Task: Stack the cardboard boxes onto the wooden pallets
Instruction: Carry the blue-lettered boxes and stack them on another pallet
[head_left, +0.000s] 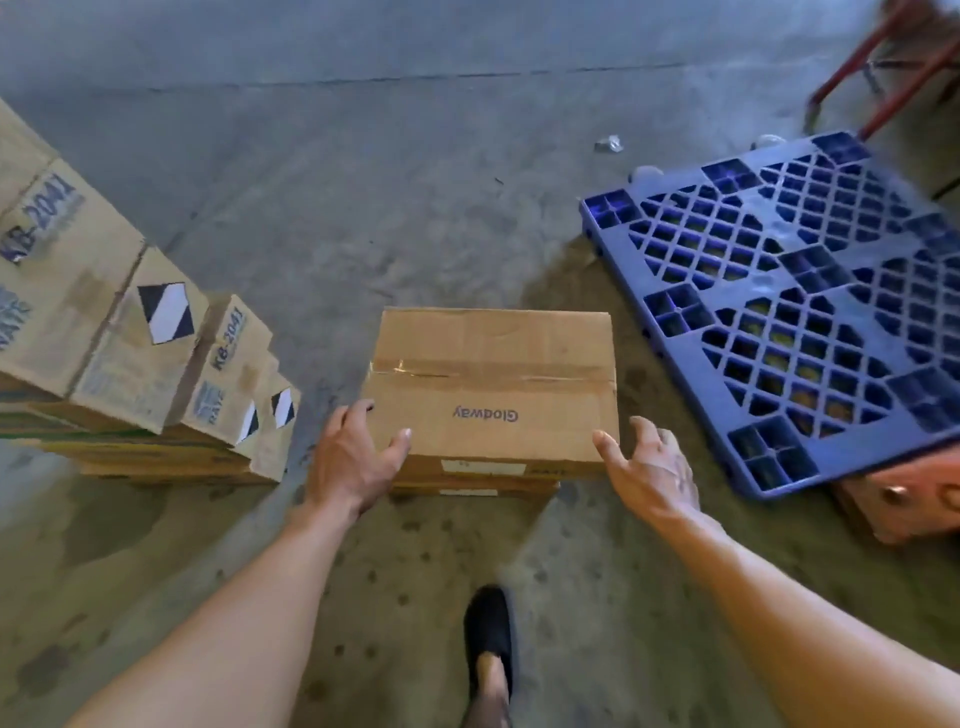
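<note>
Grip unformed, left hand (353, 462) and right hand (649, 467) flank the box (493, 384).

A taped cardboard box (493, 384) sits on a second box (467, 491) on the concrete floor (363, 182). The left hand (348, 462) is spread at its near left corner, and the right hand (654, 467) is open just beside its near right corner. A stack of printed boxes (104, 312) stands to the left and a blue grid pallet (789, 312) lies to the right.
</note>
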